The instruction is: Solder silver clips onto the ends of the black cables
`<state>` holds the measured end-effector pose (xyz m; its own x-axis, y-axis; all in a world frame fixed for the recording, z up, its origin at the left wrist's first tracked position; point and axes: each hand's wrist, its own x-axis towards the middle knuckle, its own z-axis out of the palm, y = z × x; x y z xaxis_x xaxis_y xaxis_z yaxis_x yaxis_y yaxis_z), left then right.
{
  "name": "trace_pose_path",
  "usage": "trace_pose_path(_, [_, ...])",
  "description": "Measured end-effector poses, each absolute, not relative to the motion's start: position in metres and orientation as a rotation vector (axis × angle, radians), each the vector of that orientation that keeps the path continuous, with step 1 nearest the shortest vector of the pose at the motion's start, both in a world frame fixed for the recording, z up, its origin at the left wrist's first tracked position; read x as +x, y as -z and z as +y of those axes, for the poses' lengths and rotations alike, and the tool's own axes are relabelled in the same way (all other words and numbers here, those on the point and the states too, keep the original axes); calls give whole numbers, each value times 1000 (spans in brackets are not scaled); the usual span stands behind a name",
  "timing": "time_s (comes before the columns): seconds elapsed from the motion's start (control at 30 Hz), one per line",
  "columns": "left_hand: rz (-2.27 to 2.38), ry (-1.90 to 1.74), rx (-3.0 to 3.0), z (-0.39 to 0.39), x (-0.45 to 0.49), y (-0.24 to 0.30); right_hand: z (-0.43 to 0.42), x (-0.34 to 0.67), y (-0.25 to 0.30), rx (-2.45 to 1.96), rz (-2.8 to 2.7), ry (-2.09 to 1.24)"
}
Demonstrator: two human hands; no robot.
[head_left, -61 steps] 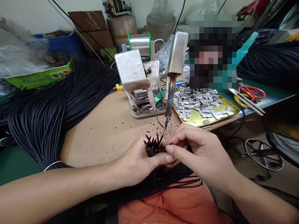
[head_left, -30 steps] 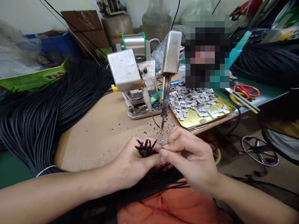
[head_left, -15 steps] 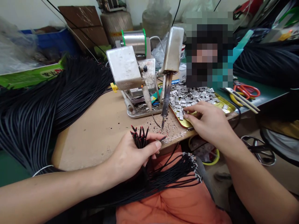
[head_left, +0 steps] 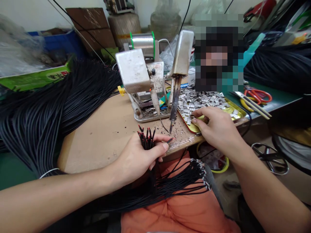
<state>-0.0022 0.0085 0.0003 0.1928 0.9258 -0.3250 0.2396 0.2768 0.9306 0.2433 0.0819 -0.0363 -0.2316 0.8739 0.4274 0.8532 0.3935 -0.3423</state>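
Below the soldering iron (head_left: 175, 100): left hand (head_left: 138, 158) closed round a bundle of black wires (head_left: 145, 140), red-tipped ends up, thumb across the front. Right hand (head_left: 216, 127) half open, no clear grip, fingertips at the edge of the gold tray (head_left: 191, 127) of metal clips (head_left: 199, 100), right of the iron. Wire tails (head_left: 179, 183) hang below the left hand.

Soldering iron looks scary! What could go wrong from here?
The soldering iron points down just beyond the left hand, so if it's hot, fingers or the black wires in that hand might get burned. The right hand is at the gold tray near the table edge, so a bump could perhaps spill the metal pieces.
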Motion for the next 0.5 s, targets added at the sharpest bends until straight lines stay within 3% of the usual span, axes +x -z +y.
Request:
trace_pose_path(0.33, [1296,-739,1162,10,-4,0,79,243,31,-1473,-2011,-46])
trace_pose_path(0.5, [1218,-822,1066,12,-7,8,57,228,16,-1384,-1652,-263])
